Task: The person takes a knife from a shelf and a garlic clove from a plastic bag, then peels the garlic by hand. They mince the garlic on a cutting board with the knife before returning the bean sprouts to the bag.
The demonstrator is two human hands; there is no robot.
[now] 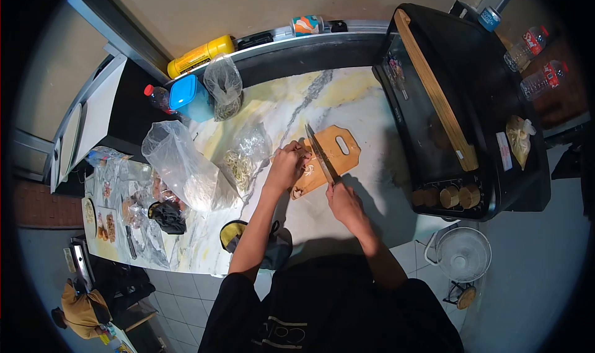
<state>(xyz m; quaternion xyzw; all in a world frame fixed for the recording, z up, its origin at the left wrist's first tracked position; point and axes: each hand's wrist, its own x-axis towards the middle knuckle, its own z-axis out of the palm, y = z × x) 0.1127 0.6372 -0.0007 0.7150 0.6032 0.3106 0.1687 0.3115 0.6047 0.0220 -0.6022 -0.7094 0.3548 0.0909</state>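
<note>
My right hand is wrapped round the handle of a kitchen knife, its long blade pointing away from me over the wooden cutting board. Close to the left of the blade, the fingers of my left hand are curled together at the board's left side; whatever they press on is hidden. Small pale cut pieces lie beside those fingertips. A brownish scrap rests on the board's near corner. Left of my left hand, a clear plastic bag holds what look like bean sprouts.
A large plastic bag with white contents stands farther left, near a blue-lidded container. The black oven borders the right side. A dark and yellow cloth item sits at the front edge. Another person is at lower left.
</note>
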